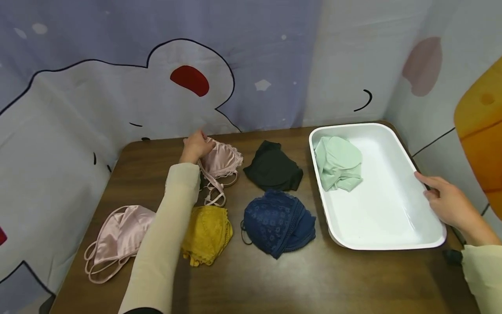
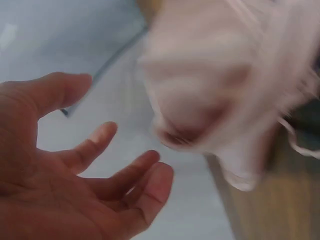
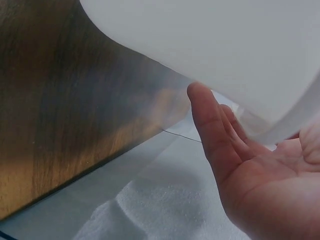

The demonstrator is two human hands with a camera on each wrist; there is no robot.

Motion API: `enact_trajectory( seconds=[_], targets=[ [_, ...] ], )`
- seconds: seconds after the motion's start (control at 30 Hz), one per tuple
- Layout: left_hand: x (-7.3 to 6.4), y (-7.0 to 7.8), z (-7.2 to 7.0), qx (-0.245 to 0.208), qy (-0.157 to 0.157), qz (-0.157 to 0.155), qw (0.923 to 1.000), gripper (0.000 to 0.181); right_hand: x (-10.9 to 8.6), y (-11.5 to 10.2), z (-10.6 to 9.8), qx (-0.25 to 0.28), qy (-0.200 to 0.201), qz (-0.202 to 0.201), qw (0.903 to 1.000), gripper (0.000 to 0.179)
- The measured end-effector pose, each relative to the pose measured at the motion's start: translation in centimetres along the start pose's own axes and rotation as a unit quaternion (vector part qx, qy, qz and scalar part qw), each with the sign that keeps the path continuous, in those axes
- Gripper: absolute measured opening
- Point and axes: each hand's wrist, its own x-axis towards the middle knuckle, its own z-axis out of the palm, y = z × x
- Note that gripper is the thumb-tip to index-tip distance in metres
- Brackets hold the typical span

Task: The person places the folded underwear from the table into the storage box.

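Note:
At the table's back left, my left hand (image 1: pixel 195 147) is right at the edge of a pale pink lace-trimmed bra (image 1: pixel 223 159). In the left wrist view its fingers (image 2: pixel 145 187) are spread and relaxed, with the blurred pink fabric beyond the fingertips. My right hand (image 1: pixel 447 203) grips the right rim of a white plastic tray (image 1: pixel 392 209), its fingers (image 3: pixel 207 117) against the tray's underside in the right wrist view. A mint-green bra (image 1: pixel 338 161) lies folded inside the tray, along its left wall.
A dark green bra (image 1: pixel 273 168), a navy lace bra (image 1: pixel 279 222), a mustard-yellow lace bra (image 1: pixel 207 235) and a pink satin bra (image 1: pixel 127 231) lie on the wooden table (image 1: pixel 251 283). A printed curtain (image 1: pixel 266 65) hangs behind it.

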Motion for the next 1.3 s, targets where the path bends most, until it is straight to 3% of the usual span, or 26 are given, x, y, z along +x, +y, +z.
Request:
enact_trajectory(
  seconds=[0.13, 0.23, 0.37, 0.5, 0.97, 1.3],
  targets=[
    [-0.1, -1.9, 0.5, 0.010, -0.035, -0.021, 0.9991, 0.036, -0.1, 0.1, -0.1, -0.003, 0.001, 0.002, 1.0000, 0.047],
    [-0.2, -2.6, 0.8, -0.021, -0.063, -0.041, 0.9969, 0.039, -0.2, 0.1, -0.2, -0.004, 0.000, 0.008, 1.0000, 0.047],
    [-0.5, -2.8, 1.2, -0.058, -0.077, -0.049, 0.9941, 0.048, -0.4, 0.2, -0.4, -0.005, -0.002, 0.017, 0.9998, 0.047],
    [-0.5, -2.8, 1.7, -0.057, -0.076, -0.045, 0.9945, 0.048, -0.5, 0.3, -0.5, -0.007, -0.001, 0.021, 0.9998, 0.047],
    [-0.1, -3.5, 3.7, -0.088, -0.020, -0.026, 0.9956, 0.039, -0.2, 0.6, -0.4, -0.003, -0.002, 0.022, 0.9998, 0.047],
    [-0.2, -2.8, 2.0, -0.129, 0.070, 0.066, 0.9869, 0.031, -0.3, 0.6, -0.5, 0.004, -0.007, 0.025, 0.9997, 0.047]
  ],
)
